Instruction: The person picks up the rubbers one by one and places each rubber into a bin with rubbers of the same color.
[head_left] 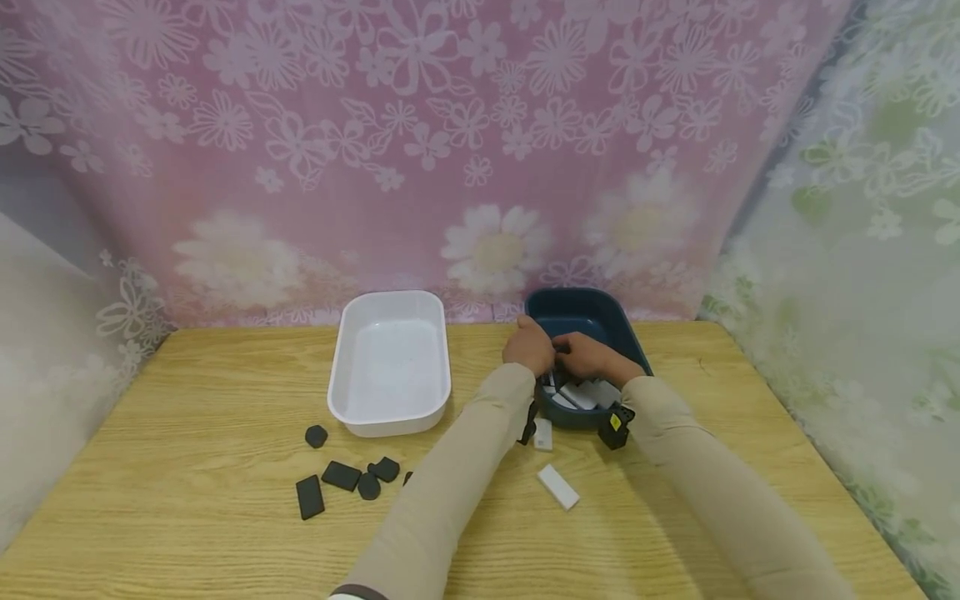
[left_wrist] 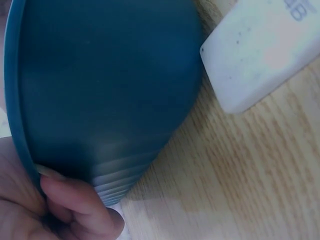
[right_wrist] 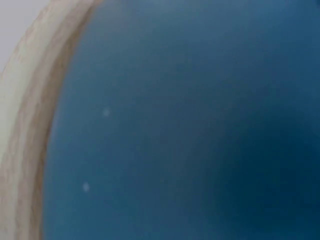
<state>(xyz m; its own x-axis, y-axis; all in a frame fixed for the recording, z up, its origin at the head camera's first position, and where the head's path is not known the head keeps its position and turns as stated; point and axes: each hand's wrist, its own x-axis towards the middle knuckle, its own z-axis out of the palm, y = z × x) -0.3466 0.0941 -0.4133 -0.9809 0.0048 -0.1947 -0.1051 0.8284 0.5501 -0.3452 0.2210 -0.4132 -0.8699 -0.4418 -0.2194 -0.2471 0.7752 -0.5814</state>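
Note:
My left hand (head_left: 528, 346) is at the left rim of a dark blue plastic basin (head_left: 581, 306). In the left wrist view, its curled fingers (left_wrist: 75, 200) grip that rim from both sides. Over the inside of the basin is my right hand (head_left: 590, 357), fingers bent down close to the left hand; whether they pinch anything is hidden. Several white blocks (head_left: 597, 393) lie heaped in the basin's near end. Just outside it, a white block (head_left: 543, 435) rests on the table beside my left wrist. Only the blurred basin wall (right_wrist: 150, 130) fills the right wrist view.
A white plastic basin (head_left: 390, 423) stands left of the blue one. In front of it lie several flat black pieces, among them a rectangle (head_left: 310, 497) and a hexagon (head_left: 316, 436). Another white block (head_left: 558, 487) lies nearer on the wooden table (head_left: 187, 467). Flowered cloth (head_left: 360, 200) hangs behind.

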